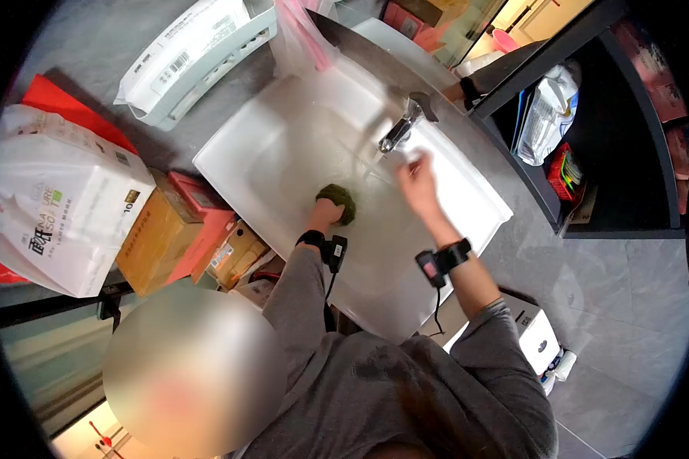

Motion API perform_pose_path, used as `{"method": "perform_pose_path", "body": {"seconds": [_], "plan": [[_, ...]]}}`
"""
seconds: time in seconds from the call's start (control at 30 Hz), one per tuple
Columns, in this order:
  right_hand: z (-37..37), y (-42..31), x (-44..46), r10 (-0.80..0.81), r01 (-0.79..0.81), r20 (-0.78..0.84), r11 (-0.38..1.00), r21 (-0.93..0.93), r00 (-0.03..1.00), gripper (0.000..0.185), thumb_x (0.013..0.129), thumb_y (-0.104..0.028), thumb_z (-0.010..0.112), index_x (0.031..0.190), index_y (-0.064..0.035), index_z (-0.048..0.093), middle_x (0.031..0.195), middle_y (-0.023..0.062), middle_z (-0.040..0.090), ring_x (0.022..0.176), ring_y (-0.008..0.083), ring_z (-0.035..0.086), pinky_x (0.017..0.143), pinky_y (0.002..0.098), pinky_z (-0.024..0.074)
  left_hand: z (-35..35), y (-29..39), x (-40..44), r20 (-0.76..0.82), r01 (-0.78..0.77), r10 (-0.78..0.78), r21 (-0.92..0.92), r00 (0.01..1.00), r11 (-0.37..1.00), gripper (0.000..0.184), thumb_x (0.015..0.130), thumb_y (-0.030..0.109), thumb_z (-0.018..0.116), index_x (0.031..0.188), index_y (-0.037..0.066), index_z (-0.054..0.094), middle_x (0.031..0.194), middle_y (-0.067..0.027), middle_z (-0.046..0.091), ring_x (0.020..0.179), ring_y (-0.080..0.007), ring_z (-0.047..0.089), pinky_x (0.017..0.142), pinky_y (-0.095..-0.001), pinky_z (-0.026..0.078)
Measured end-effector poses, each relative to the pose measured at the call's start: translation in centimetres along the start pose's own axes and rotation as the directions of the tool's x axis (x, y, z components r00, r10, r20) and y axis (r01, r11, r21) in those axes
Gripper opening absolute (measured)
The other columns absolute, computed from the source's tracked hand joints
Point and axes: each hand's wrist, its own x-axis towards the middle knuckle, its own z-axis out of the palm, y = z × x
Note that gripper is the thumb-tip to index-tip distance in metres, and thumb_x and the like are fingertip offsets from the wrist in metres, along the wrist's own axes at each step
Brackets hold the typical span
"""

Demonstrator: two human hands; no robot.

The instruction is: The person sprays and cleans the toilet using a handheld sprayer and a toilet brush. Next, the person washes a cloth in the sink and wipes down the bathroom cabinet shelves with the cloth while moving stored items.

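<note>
My left hand (328,213) is down in the white sink (245,164), its fingers closed on a dark green, rounded, rough-looking clump (346,203). What the clump is made of does not show clearly. Just below the chrome faucet (402,130), my right hand (417,183) is raised over the basin's right side. Its fingers are loosely curled and partly apart, with nothing visible between them. Water appears to run from the spout into the basin, between my two hands. Each wrist wears a black strap with a small box and cable.
Left of the sink stand a white printed bag (76,206) and cardboard boxes (161,233). A pale plastic basket (207,73) holding a white package sits behind. On the right, a dark open shelf (616,153) holds packages. A clear bag with something pink (306,34) touches the sink's back corner.
</note>
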Motion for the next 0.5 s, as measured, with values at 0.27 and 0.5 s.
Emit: {"method": "perform_pose_path", "body": {"seconds": [0.27, 0.5], "plan": [[6.8, 9.0, -5.4, 0.562, -0.697, 0.5, 0.705, 0.127, 0.659, 0.054, 0.077, -0.031, 0.057, 0.119, -0.0022, 0.038, 0.098, 0.0122, 0.054, 0.084, 0.0223, 0.056, 0.068, 0.0365, 0.0482, 2.7, 2.7, -5.6, -0.138, -0.107, 0.03, -0.588, 0.99, 0.801, 0.041, 0.086, 0.034, 0.041, 0.083, -0.005, 0.051, 0.061, -0.01, 0.048, 0.052, -0.02, 0.047, 0.052, -0.0371, 0.042], [3.5, 9.6, -2.2, 0.315, -0.259, 0.302, 0.943, -0.21, 0.9, 0.033, 0.078, -0.024, 0.057, 0.104, -0.0048, 0.053, 0.096, 0.0161, 0.054, 0.078, 0.0233, 0.057, 0.064, 0.0343, 0.0474, 3.4, 1.0, -9.2, -0.404, -0.124, -0.168, -0.604, 0.899, 0.787, 0.04, 0.084, 0.034, 0.043, 0.102, -0.001, 0.048, 0.086, -0.0163, 0.058, 0.075, -0.0293, 0.056, 0.066, -0.0384, 0.044]]}}
